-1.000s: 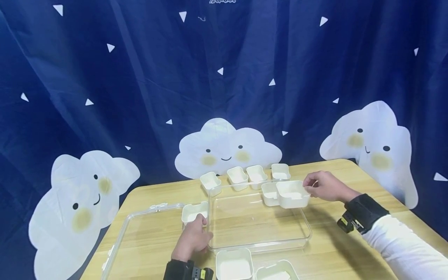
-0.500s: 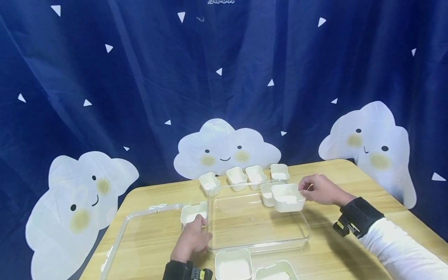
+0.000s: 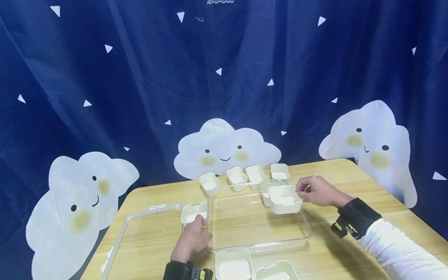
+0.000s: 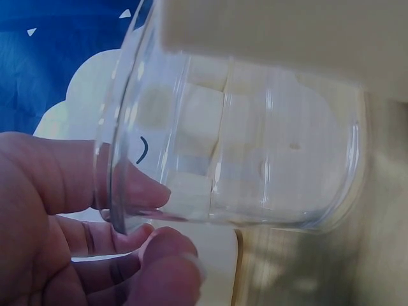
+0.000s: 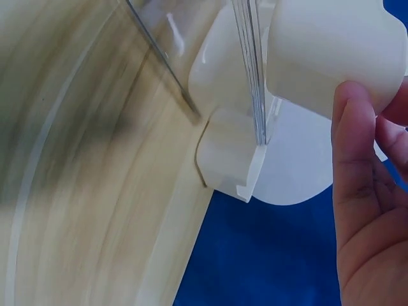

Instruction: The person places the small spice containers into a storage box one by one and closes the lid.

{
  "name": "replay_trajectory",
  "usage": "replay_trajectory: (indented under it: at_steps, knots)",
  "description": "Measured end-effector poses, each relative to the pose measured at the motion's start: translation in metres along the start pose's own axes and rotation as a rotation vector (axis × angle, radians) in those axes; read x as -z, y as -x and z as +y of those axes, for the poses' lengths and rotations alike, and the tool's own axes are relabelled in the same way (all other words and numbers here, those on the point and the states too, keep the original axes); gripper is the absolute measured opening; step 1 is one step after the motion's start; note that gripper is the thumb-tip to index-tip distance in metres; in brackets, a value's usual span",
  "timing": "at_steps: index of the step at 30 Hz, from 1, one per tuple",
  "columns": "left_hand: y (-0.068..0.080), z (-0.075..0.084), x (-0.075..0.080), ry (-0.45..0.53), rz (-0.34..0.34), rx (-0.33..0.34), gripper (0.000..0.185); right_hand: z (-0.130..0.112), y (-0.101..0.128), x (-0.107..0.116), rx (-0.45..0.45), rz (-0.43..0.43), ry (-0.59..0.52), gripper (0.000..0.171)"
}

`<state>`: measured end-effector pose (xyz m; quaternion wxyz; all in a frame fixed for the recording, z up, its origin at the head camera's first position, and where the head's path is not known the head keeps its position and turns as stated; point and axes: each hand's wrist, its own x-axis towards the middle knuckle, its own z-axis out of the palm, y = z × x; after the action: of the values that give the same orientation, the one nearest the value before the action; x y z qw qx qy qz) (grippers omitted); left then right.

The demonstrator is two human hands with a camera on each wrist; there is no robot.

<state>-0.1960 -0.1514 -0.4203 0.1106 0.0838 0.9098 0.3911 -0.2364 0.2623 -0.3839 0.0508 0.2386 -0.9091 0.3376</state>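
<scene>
My right hand (image 3: 301, 191) pinches the rim of a small white cup (image 3: 283, 200) and holds it just above the far right part of a clear plastic tray (image 3: 257, 243). A second white cup (image 3: 266, 189) sits in that tray's far corner, right beside the held one. My left hand (image 3: 202, 230) grips the tray's near left corner. In the left wrist view the thumb and fingers (image 4: 137, 191) clamp the clear tray wall (image 4: 121, 127). In the right wrist view fingers (image 5: 357, 191) hold the white cup (image 5: 331, 51) beside the tray wall (image 5: 250, 70).
Several white cups (image 3: 237, 177) stand in a row behind the tray. One cup (image 3: 190, 213) sits left of it and two more (image 3: 233, 265) lie at the table's near edge. A clear lid (image 3: 140, 233) lies at the left. A blue curtain hangs behind the wooden table (image 3: 350, 171).
My right hand has carried the white cup a little left and nearer, over the tray next to the cup inside. The left hand has stayed on the tray's corner.
</scene>
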Motion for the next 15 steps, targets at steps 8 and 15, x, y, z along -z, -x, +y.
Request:
replay_trajectory:
  at_steps: [8, 15]
  knots:
    - [0.000, 0.001, 0.000, -0.008, 0.005, -0.005, 0.034, 0.001, 0.001, -0.006, 0.012, -0.008, 0.012, 0.012]
    - [0.000, 0.002, 0.000, -0.016, 0.002, 0.010, 0.033, 0.004, 0.000, -0.013, 0.022, -0.020, 0.004, 0.011]
